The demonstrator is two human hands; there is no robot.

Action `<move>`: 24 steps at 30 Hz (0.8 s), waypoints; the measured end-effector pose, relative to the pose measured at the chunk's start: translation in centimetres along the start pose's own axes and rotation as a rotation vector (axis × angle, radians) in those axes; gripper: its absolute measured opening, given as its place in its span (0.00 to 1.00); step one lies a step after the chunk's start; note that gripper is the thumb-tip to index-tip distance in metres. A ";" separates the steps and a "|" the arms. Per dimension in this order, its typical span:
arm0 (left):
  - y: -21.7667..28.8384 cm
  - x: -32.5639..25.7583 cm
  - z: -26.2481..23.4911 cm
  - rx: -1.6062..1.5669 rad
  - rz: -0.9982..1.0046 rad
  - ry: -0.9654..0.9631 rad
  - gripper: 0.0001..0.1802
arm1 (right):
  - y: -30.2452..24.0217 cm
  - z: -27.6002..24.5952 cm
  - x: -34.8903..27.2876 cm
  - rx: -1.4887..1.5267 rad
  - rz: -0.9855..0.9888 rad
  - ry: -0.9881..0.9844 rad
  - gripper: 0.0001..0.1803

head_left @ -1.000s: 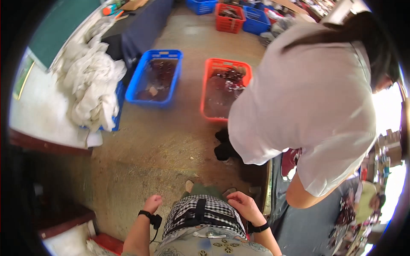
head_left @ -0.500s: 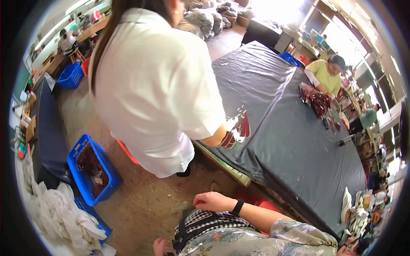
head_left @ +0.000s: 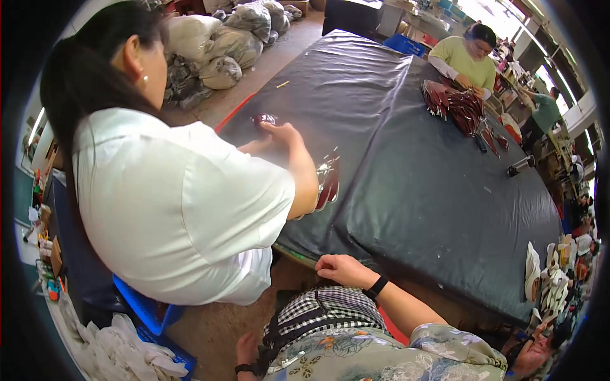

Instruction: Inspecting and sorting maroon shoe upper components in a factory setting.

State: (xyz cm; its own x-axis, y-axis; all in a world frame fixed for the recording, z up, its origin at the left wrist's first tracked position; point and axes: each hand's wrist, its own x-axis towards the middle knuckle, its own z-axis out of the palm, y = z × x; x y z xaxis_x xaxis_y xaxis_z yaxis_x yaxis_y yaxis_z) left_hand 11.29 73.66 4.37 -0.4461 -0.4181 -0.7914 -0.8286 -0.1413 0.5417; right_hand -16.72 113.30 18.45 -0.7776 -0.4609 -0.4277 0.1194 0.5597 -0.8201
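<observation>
My right hand [head_left: 345, 270], with a black band at its wrist, is in front of my checked apron [head_left: 324, 311], close to the near edge of the dark-covered table [head_left: 419, 209]. Its fingers curl in and nothing shows in them. Low at my left side hangs my left hand [head_left: 246, 347]; its fingers are too blurred to read. On the left, a person in a white shirt [head_left: 171, 190] leans over the table, hands on a small bundle of dark red pieces [head_left: 264, 119]. A second fan of dark red pieces [head_left: 328, 184] lies by that person's forearm.
Across the table, a person in yellow-green [head_left: 467, 60] handles a pile of dark red pieces [head_left: 454, 105]. A blue basket [head_left: 149, 308] and white cloth [head_left: 124, 349] are at lower left. Stuffed bags [head_left: 222, 41] stand behind. White shoe-like pieces [head_left: 532, 272] lie at right.
The view has shifted toward the table, and my right hand now appears nearer its edge. The person in white has turned and bent, both hands now visible at the red bundle.
</observation>
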 end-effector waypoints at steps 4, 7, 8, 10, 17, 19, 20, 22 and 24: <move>2.7 -0.1 3.0 -0.046 0.096 -0.110 0.14 | 2.5 -3.1 0.8 0.062 0.039 0.031 0.13; 3.3 0.0 4.3 -0.021 0.123 -0.131 0.14 | 3.7 -4.5 1.4 0.110 0.054 0.050 0.13; 3.4 0.2 4.6 0.030 0.172 -0.133 0.14 | 4.0 -4.9 1.5 0.103 0.069 0.043 0.13; 3.3 0.9 4.9 -0.007 0.119 -0.147 0.15 | 4.4 -5.6 1.8 0.098 0.083 0.038 0.12; 5.0 -0.4 5.8 0.214 0.084 -0.102 0.23 | 5.6 -7.2 3.7 0.153 0.118 -0.027 0.12; 6.2 -1.5 6.2 0.247 0.066 -0.107 0.24 | 5.9 -7.5 4.5 0.160 0.117 -0.031 0.12; 6.8 -1.9 6.4 0.318 0.087 -0.087 0.24 | 6.2 -7.7 5.0 0.176 0.104 -0.025 0.12; 7.8 -2.5 6.7 0.319 0.056 -0.113 0.25 | 6.6 -8.1 6.0 0.193 0.093 -0.025 0.11; 8.2 -2.8 6.9 0.361 0.003 -0.113 0.25 | 7.0 -8.7 7.0 0.328 0.081 -0.008 0.10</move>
State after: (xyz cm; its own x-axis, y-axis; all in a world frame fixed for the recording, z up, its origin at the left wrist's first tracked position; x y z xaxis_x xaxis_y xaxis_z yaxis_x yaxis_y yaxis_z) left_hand 3.44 79.92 9.07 -0.4661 -0.3138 -0.8272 -0.8843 0.1934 0.4249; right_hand -26.70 119.95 12.97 -0.7529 -0.4299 -0.4983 0.3739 0.3438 -0.8614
